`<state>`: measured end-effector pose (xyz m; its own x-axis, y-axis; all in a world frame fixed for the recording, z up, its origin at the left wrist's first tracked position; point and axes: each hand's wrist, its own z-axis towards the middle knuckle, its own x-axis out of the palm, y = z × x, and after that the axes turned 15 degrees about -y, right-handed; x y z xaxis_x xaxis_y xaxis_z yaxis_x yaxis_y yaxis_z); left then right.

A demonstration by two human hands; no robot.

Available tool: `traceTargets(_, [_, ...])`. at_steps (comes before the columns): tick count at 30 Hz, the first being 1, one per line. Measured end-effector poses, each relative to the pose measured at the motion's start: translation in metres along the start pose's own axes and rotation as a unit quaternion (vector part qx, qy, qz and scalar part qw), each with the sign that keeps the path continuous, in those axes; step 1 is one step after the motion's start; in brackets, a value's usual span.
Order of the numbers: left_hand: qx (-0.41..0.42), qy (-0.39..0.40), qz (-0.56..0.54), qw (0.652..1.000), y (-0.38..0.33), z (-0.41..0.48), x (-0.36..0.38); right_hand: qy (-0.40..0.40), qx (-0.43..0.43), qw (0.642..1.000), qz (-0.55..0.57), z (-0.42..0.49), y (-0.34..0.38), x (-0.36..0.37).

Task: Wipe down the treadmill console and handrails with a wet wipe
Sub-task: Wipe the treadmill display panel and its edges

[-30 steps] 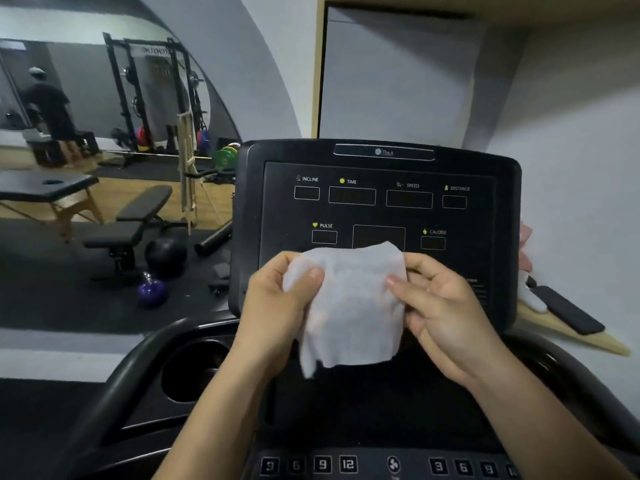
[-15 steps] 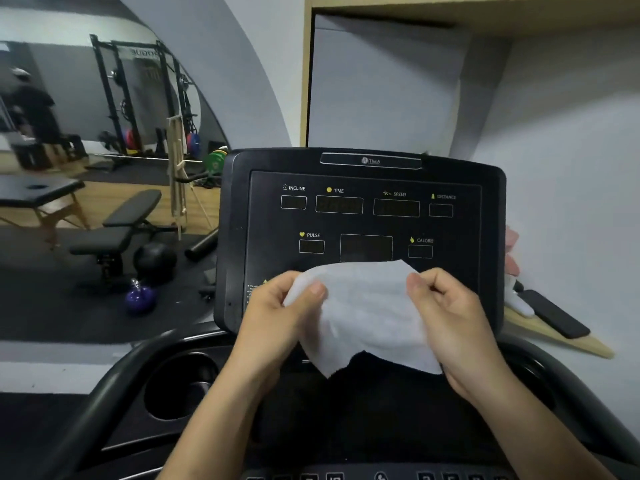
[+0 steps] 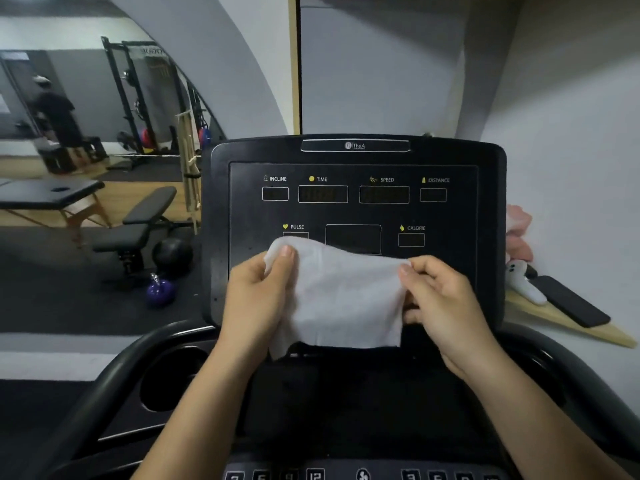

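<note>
A white wet wipe (image 3: 341, 299) is spread between both hands in front of the lower part of the black treadmill console (image 3: 353, 202). My left hand (image 3: 256, 299) pinches its upper left corner. My right hand (image 3: 443, 306) pinches the upper right edge. The wipe hangs open and covers the bottom of the display panel, below the PULSE and CALORIE labels. Whether it touches the panel I cannot tell. The left handrail (image 3: 114, 379) curves down at the lower left and the right handrail (image 3: 585, 372) at the lower right.
A cup holder (image 3: 173, 379) sits in the console tray at left. A row of number buttons (image 3: 311, 475) runs along the bottom edge. A wooden shelf with a black phone (image 3: 571, 306) is at right. A mirror at left shows gym benches, a kettlebell (image 3: 160, 289) and a person.
The folded wipe has been pulled open wider between both hands. My hands have moved apart and the view has tilted slightly so the console sits lower.
</note>
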<state>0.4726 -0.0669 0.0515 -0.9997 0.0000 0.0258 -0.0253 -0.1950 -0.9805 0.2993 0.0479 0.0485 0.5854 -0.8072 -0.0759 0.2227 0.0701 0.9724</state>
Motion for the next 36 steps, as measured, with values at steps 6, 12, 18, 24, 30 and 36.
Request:
traceTargets(6, [-0.011, 0.005, -0.002, 1.000, -0.004, 0.004, 0.013, 0.013, 0.004, 0.999, 0.051, 0.009, 0.003, -0.005])
traceTargets(12, [0.008, 0.060, 0.019, 0.998, 0.023, -0.012, 0.012, -0.020, -0.021, 0.999, -0.033, 0.004, -0.025, -0.010])
traceTargets(18, [0.165, 0.033, 0.111, 0.979, -0.006, 0.019, 0.030, 0.012, -0.094, 0.991, -0.097, 0.034, 0.001, -0.015])
traceTargets(24, [0.325, -0.034, 0.127, 0.937, -0.118, 0.116, 0.081, -0.019, -0.171, 0.983, -0.065, 0.132, 0.095, -0.002])
traceTargets(30, [0.324, -0.055, 0.329, 0.885, -0.120, 0.176, 0.131, -0.084, -0.253, 0.913, -0.309, 0.208, 0.108, 0.024])
traceTargets(36, [0.480, -0.044, 0.359, 0.799, -0.085, 0.172, 0.133, -0.021, -0.453, 0.814, -0.363, 0.202, 0.099, 0.053])
